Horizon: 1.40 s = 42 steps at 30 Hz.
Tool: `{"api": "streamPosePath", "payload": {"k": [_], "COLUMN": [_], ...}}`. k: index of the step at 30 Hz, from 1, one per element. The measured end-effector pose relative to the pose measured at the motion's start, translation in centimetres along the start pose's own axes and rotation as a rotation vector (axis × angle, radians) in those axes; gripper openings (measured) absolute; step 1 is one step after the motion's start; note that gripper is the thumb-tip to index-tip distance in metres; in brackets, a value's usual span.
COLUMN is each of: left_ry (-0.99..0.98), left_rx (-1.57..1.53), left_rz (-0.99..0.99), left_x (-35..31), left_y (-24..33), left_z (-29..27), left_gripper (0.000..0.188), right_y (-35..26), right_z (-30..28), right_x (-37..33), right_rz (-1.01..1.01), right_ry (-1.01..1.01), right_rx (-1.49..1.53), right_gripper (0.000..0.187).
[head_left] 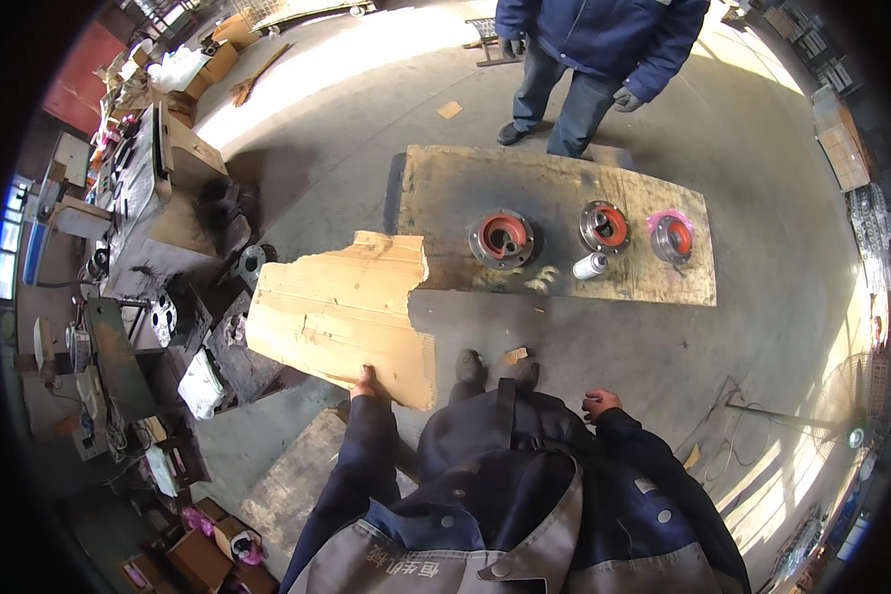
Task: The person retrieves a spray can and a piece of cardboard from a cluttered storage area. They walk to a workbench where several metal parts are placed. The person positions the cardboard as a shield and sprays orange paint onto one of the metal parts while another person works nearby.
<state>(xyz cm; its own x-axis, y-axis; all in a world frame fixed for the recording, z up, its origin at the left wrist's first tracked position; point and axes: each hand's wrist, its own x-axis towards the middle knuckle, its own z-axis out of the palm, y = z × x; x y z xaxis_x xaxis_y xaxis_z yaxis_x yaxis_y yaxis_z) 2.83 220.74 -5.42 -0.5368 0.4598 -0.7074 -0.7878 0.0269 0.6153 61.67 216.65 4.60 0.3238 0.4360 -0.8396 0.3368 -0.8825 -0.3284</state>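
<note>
Cardboard (337,312) spreads ahead of the fingers of the left hand (363,383), long axis roughly crosswise, ragged edge facing right; they clamp its near edge, mostly hidden underneath. Fingers of the right hand (601,403) curl; whether they meet, I can't tell.

A short row of pale characters (403,562) is printed on the grey part of the wearer's jacket (525,485). On the white bottle (591,265), nothing can be read.

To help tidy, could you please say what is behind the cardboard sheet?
The table runs behind the cardboard sheet in the left hand; whatever else it covers is hidden.
</note>
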Motion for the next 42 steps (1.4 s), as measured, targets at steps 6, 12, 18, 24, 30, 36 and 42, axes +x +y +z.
{"api": "streamPosePath", "payload": {"k": [6,12,18,24,30,36,42], "left_ry": [-0.169,-0.171,-0.268,-0.304,-0.357,-0.484,-0.553], "left_rx": [0.147,0.256,0.415,0.46,0.466,0.401,0.295], "left_rz": [0.067,0.191,0.069,-0.054,-0.198,-0.272,-0.256], "left_x": [4.1,7.2,8.5,5.6,2.4,0.9,-0.4], "left_y": [-1.4,-3.3,-3.8,-0.9,4.9,8.4,10.3], "left_z": [6.8,13.8,17.0,22.1,26.7,28.9,28.7], "left_gripper": [0.052,0.053,0.057,0.046,0.057,0.059,0.063], "right_y": [0.8,-2.3,-15.6,-33.7,-43.9,-47.6,-49.2], "right_z": [0.6,1.3,3.6,9.2,14.8,15.5,15.3], "right_x": [0.1,2.0,1.4,1.6,2.7,1.5,0.9], "right_rz": [-0.034,-0.17,-0.371,-0.577,-0.528,-0.563,-0.604], "right_ry": [-0.058,-0.052,-0.008,0.022,-0.047,-0.205,-0.263], "right_rx": [0.047,0.049,0.279,0.391,0.559,0.752,0.723], "right_gripper": [0.047,0.032,0.019,0.022,0.035,0.03,0.016]}}
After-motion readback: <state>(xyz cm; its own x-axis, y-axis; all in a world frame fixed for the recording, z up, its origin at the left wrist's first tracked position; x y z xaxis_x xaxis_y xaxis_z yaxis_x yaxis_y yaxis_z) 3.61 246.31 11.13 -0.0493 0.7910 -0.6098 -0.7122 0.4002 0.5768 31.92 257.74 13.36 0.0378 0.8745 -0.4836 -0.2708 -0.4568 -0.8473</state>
